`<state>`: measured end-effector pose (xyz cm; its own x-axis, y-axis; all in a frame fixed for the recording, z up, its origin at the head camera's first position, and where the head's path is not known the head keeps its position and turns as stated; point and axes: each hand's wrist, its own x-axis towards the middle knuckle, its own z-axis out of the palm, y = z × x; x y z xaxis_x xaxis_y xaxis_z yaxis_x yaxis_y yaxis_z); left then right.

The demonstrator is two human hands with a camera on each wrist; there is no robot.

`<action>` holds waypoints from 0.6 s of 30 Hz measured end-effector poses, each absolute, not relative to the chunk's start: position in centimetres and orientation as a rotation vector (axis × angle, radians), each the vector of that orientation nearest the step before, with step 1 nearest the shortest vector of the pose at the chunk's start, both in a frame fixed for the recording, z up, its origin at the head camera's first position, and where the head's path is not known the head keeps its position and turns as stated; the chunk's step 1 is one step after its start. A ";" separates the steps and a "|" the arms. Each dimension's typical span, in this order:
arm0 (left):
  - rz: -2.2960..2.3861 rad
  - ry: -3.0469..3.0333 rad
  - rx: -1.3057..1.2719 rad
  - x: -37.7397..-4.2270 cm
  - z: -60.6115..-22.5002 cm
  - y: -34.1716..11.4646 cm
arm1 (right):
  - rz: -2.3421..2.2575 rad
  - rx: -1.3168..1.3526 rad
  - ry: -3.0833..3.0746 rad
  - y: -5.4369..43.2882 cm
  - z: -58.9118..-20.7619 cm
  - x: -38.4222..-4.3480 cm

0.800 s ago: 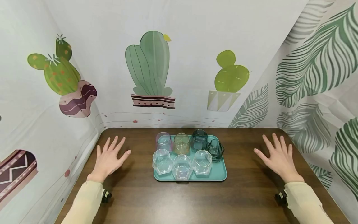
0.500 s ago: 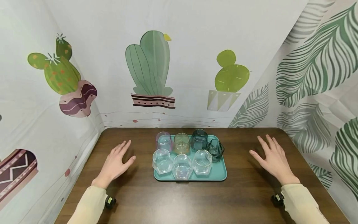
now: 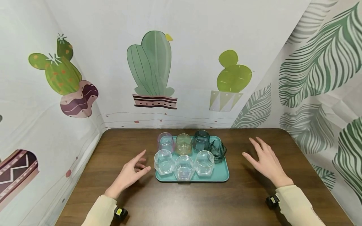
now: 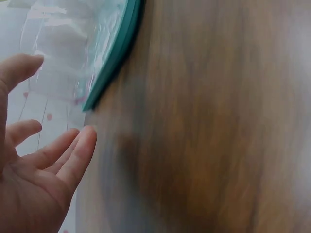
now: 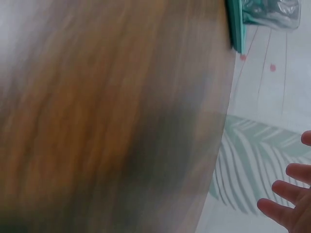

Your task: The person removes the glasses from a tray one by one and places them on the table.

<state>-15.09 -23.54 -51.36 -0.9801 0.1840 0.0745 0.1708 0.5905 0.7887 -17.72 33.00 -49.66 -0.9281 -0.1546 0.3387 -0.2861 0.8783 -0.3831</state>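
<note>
A teal tray [image 3: 222, 175] on the brown table carries several glasses. Along its front stand a clear glass at the left [image 3: 164, 163], a clear glass in the middle [image 3: 184, 168] and a clear glass at the right [image 3: 204, 164]. Behind them are a pinkish glass [image 3: 165, 142], an amber glass [image 3: 183, 144] and a dark glass [image 3: 201, 140]; a dark faceted glass piece [image 3: 217, 151] sits at the right, its kind unclear. My left hand [image 3: 128, 174] hovers just left of the tray, fingers loosely bent, holding nothing. Farther off on the right, my right hand [image 3: 267, 161] has its fingers spread and holds nothing.
The wooden table [image 3: 181, 204] reaches back to a white cloth backdrop [image 3: 195, 62] printed with cacti and leaves. A small black device is strapped at the left wrist [image 3: 120, 213] and another black device at the right wrist [image 3: 272, 201].
Both hands have moved inward toward the tray, the left one farther and slightly nearer the front. Its fingers have gone from spread to loosely bent. The tray and glasses stay put.
</note>
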 end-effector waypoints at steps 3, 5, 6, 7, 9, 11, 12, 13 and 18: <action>1.438 2.690 0.269 -14.9 -51.6 -22.8 | 0.649 0.344 -2.754 32.3 -49.7 -17.8; 1.474 2.618 0.263 -14.8 -51.8 -22.4 | 0.662 0.355 -2.758 31.8 -49.8 -17.9; 1.491 2.585 0.260 -14.7 -51.9 -22.2 | 0.669 0.361 -2.760 31.6 -49.9 -18.0; 1.507 2.553 0.261 -14.7 -52.0 -22.0 | 0.676 0.369 -2.762 31.3 -49.9 -18.1; 1.532 2.500 0.262 -14.7 -52.2 -21.6 | 0.686 0.381 -2.767 30.9 -50.0 -18.2; 1.562 2.465 0.259 -14.7 -52.4 -21.4 | 0.693 0.394 -2.774 30.4 -50.2 -18.4; 1.576 2.454 0.255 -14.7 -52.4 -21.3 | 0.697 0.400 -2.778 30.1 -50.2 -18.5; 1.591 2.443 0.251 -14.8 -52.5 -21.2 | 0.700 0.407 -2.783 29.9 -50.2 -18.5; 1.617 2.416 0.255 -15.0 -52.5 -20.9 | 0.748 0.427 -2.803 28.8 -50.4 -18.8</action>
